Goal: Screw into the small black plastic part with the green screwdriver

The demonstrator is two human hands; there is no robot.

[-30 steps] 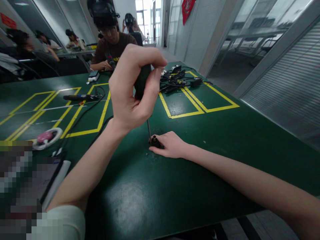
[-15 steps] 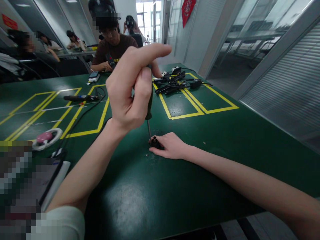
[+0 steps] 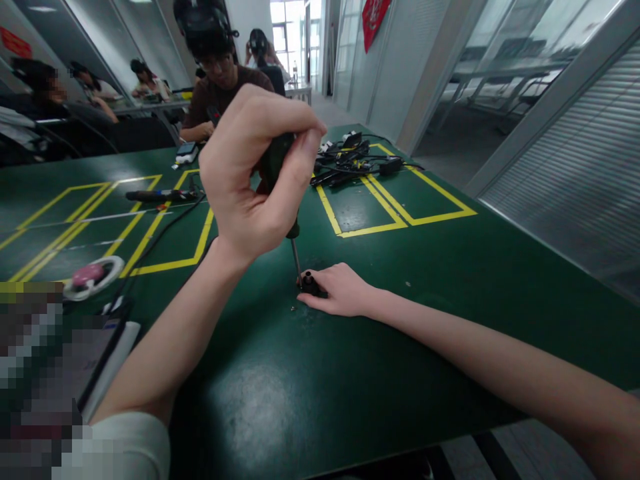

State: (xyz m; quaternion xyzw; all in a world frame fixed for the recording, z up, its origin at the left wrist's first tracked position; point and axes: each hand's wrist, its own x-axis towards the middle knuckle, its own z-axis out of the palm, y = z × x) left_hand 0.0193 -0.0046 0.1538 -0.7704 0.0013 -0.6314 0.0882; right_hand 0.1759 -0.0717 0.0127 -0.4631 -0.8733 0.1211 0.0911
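Note:
My left hand (image 3: 257,173) is raised and closed around the dark handle of a screwdriver (image 3: 295,250), whose thin metal shaft points down. The tip meets the left side of a small black part (image 3: 309,283) with a short round tube standing up from it. My right hand (image 3: 343,290) lies on the table and pinches that black part between thumb and fingers. A tiny metal piece, perhaps a screw (image 3: 293,309), lies just in front of it on the green table (image 3: 350,387).
A heap of black cables (image 3: 350,160) lies beyond my hands. To the left are a black corded tool (image 3: 160,195), a white ring with a pink middle (image 3: 95,275) and a small device (image 3: 186,153). A person (image 3: 220,87) sits across the table.
My left hand has turned on the screwdriver handle; its index finger, stretched out before, is now curled in against the thumb. The right hand stays on the black part.

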